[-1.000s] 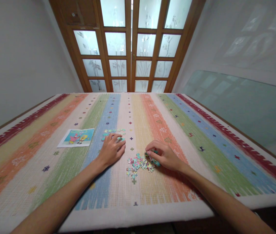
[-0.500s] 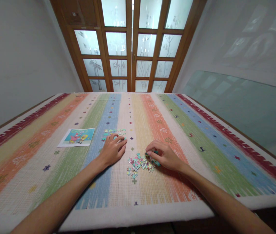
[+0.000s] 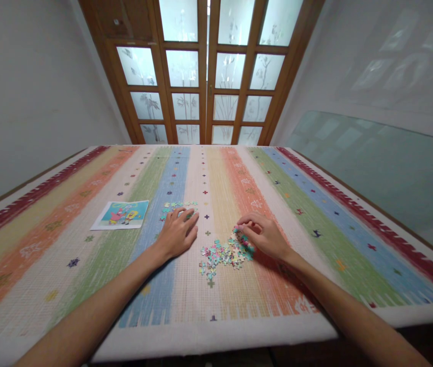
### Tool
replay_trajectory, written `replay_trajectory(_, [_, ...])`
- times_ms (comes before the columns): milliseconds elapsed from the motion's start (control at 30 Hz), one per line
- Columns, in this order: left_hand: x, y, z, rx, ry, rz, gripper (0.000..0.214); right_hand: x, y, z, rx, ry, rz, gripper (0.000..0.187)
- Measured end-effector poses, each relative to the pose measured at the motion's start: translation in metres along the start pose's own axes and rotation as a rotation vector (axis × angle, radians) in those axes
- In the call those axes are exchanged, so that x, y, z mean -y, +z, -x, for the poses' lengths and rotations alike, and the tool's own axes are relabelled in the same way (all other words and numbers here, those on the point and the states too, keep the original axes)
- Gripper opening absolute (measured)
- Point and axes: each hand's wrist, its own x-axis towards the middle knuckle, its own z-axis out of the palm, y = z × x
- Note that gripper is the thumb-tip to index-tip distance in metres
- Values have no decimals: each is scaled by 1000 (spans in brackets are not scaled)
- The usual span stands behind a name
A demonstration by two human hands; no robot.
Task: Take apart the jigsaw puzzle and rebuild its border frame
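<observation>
My left hand point(image 3: 178, 232) rests with bent, parted fingers over the near edge of a partly joined strip of jigsaw pieces point(image 3: 167, 208), hiding part of it. Greenish bits show between its fingers. A heap of loose jigsaw pieces point(image 3: 220, 253), mostly teal, pink and yellow, lies at the middle of the cloth. At the heap's right end is my right hand point(image 3: 264, 235), thumb and forefinger pinched together on what looks like a single jigsaw piece, mostly covered by the fingertips. Beneath that hand, more pieces are partly hidden.
A printed cartoon picture point(image 3: 120, 215) lies flat to the left of my left hand. The striped tablecloth point(image 3: 98, 275) covers the table up to its near edge. Beyond stand wood-framed glass doors point(image 3: 203, 97); a pale glass panel point(image 3: 377, 173) leans at the right.
My right hand has shifted slightly right and away from me, uncovering more of the heap's right end. My left hand stays in place, its fingers slightly shifted.
</observation>
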Motion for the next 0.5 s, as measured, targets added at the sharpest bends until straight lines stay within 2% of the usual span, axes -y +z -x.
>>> replay_trajectory(133, [2, 2, -1, 30, -16, 13, 37, -8, -4, -3, -63, 36, 44, 13])
replay_trajectory(200, [3, 3, -1, 40, -15, 7, 39, -14, -7, -5, -49, 38, 63, 13])
replay_trajectory(400, [3, 3, -1, 50, -25, -1, 41, -26, -10, -7, 154, -52, 202, 19])
replay_trajectory(500, [2, 1, -1, 44, -31, -1, 40, -27, -8, -5, 217, -68, 269, 22])
